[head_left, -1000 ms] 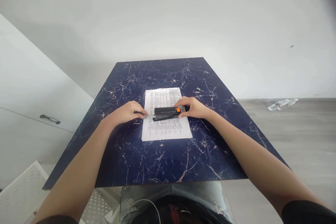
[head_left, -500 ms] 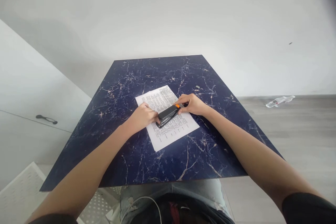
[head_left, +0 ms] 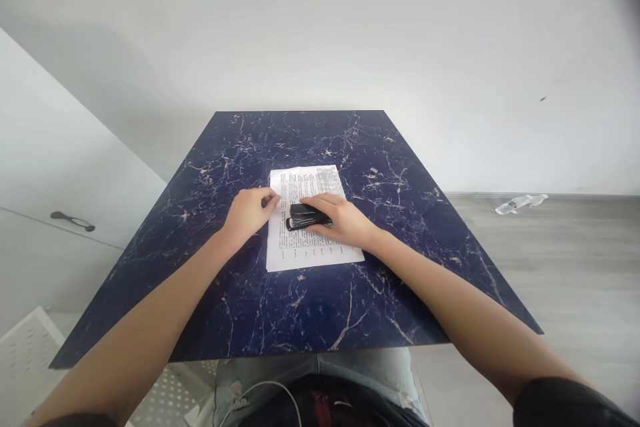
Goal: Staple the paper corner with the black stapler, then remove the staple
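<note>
Printed sheets of paper lie in a stack on the dark blue marbled table. At their left edge, the fingertips of my left hand are pinched together on the paper. My right hand is wrapped round the rear of a black stapler, its thumb on the near side and fingers over the top. The stapler's front end points left, over the printed text. My fingers hide its rear part.
A small greenish piece lies on the table beyond the sheets. A clear plastic package is on the floor at right. A white cabinet door with a dark handle stands at left, with a white perforated surface below.
The sheets have turned and now lie nearly square to the table. My left hand has left the stapler for the paper's left edge. My right hand has closed further over the stapler.
</note>
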The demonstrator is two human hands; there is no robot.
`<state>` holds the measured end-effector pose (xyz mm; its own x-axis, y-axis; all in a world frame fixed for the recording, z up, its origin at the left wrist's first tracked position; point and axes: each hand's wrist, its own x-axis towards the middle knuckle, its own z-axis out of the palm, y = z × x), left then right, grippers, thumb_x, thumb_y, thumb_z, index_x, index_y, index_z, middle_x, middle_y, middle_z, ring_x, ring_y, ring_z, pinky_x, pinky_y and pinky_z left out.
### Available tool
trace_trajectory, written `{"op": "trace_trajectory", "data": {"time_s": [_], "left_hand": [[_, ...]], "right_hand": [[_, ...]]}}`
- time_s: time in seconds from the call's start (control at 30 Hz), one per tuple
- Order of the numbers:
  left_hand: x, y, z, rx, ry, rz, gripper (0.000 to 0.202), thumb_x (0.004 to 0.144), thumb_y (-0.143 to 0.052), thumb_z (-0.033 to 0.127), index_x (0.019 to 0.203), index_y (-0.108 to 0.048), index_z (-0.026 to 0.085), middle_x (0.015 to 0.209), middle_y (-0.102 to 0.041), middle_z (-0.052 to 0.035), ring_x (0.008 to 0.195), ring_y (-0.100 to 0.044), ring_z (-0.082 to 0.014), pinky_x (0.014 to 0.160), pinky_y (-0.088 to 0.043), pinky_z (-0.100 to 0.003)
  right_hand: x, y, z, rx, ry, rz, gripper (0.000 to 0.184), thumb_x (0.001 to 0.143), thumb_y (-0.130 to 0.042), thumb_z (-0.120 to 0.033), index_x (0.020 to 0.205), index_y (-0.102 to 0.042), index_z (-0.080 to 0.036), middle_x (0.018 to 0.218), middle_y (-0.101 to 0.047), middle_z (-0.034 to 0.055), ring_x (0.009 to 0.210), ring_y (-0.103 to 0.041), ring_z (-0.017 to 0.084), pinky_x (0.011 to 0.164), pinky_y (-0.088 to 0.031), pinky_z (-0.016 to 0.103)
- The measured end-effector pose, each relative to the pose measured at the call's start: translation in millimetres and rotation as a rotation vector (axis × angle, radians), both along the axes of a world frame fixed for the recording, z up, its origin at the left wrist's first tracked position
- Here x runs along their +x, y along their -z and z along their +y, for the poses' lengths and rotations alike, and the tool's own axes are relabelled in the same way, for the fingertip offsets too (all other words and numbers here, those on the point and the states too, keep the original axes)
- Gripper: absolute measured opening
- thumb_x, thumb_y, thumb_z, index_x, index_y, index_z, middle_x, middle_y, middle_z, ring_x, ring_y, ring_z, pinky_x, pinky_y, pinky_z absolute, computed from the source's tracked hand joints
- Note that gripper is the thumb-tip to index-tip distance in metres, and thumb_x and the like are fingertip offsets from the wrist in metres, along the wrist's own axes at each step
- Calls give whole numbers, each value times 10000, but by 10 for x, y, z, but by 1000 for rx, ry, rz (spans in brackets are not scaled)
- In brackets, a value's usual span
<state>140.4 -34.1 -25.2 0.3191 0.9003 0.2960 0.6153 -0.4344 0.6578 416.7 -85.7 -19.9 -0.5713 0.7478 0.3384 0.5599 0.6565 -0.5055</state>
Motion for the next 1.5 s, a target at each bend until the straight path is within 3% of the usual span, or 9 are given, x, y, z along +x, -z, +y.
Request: {"op": "trace_trajectory", "data": {"time_s": [0.13, 0.3, 0.5, 0.67, 0.83, 0.93, 1.17, 1.4, 1.5], "left_hand": [[29, 123, -24, 82, -231, 123, 234, 811, -814, 415, 866, -715, 210, 885, -658, -106, 890, -582, -317, 900, -441, -438], [104, 202, -53, 91, -222, 270, 259, 877, -747, 408, 983, -648, 194, 984, -616, -119, 994, -556, -344, 933, -454, -483], [98, 162, -73, -11, -225, 342, 202, 940, -664, 332, 1058, -588, 186, 1082, -629, -99, 1016, -599, -284, 939, -497, -455], [85, 172, -58, 17, -213, 290, 104, 939, -621, 194, 1022, -560, 193, 1058, -675, -92, 974, -639, -255, 935, -514, -435], [94, 163, -51, -46, -229, 272, 190, 942, -573, 141, 1129, -560, 175, 1025, -705, -98, 927, -672, -254, 897, -519, -431], [104, 170, -50, -36, -228, 279, 205, 955, -525, 135, 1152, -572, 167, 1028, -696, -105, 974, -669, -270, 910, -511, -444], [113, 165, -53, 61, -231, 173, 106, 974, -469, 185, 907, -549, 202, 955, -625, -82, 878, -638, -233, 818, -510, -399], [167, 51, -130, -85, -206, -18, 97, 1016, -456, 268, 1027, -541, 222, 908, -729, -55, 821, -705, -230, 758, -524, -393], [198, 34, -155, -200, -183, -92, 250, 983, -587, 355, 1185, -520, 224, 1010, -767, -86, 841, -749, -252, 740, -564, -397]], "right_hand": [[-73, 15, -24, 6, 60, -37, 464, 1009, -613, -302, 1471, -571, -301, 1282, -691, 89, 1161, -656, 283, 985, -568, 462], [13, -21, -30, -32, 98, 29, 426, 963, -625, -234, 1386, -637, -286, 1244, -712, 69, 1131, -667, 267, 974, -560, 438], [354, -248, -17, -7, 138, 109, 309, 897, -666, -215, 1206, -676, -222, 1134, -724, 70, 999, -682, 231, 877, -556, 402], [719, -484, 41, -98, 163, -70, 224, 821, -670, -183, 1040, -699, -223, 987, -719, 33, 854, -653, 197, 743, -505, 361], [936, -583, 70, -271, 111, -264, 131, 766, -631, -175, 889, -614, -218, 794, -642, -11, 655, -538, 141, 611, -390, 333], [968, -542, 93, -343, 70, -288, 155, 763, -622, -188, 911, -588, -218, 801, -632, -12, 654, -530, 137, 604, -370, 326], [979, -457, 141, -392, 39, -280, 127, 795, -613, -199, 915, -575, -216, 808, -629, -1, 676, -540, 147, 632, -380, 335], [965, -464, 127, -463, 119, -254, 268, 884, -685, -421, 1059, -611, -233, 1006, -691, 51, 778, -612, 189, 678, -464, 371], [924, -431, 132, -472, 146, -268, 303, 865, -705, -431, 1085, -640, -233, 1062, -703, 70, 844, -637, 215, 723, -487, 395]]}}
